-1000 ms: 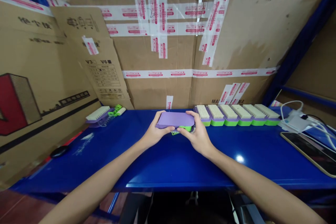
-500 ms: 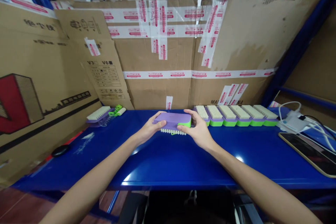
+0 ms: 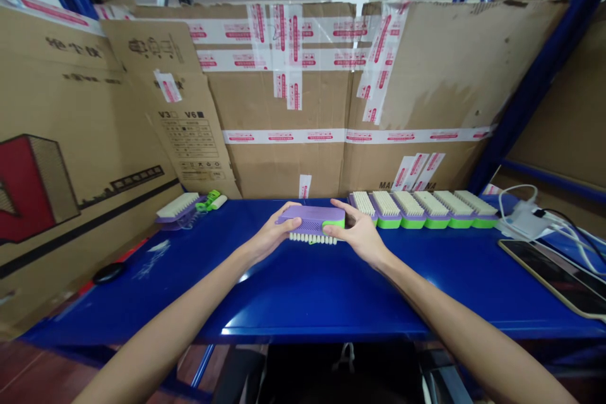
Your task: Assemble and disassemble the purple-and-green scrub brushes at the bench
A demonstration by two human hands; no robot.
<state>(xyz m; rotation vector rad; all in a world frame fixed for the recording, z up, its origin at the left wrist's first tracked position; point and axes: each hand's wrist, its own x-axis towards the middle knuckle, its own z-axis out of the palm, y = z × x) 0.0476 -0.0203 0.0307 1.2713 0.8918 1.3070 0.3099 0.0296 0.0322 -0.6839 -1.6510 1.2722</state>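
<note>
A left hand (image 3: 272, 237) and right hand (image 3: 363, 237) pinched a purple-and-green brush (image 3: 312, 218) between thumbs (image 3: 290, 224) and fingers (image 3: 341, 205) at either end, bristles (image 3: 312, 238) down, over a blue table (image 3: 307, 297) near a row of brushes (image 3: 413, 219).

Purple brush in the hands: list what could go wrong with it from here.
The purple brush is gripped only at its two ends, by the left hand and the right hand; if either grip loosens, it could tip or slip, perhaps bristles first, since they face down.

The right hand appears close to the leftmost brush of the row, so a sideways move might nudge that one out of line.
</note>
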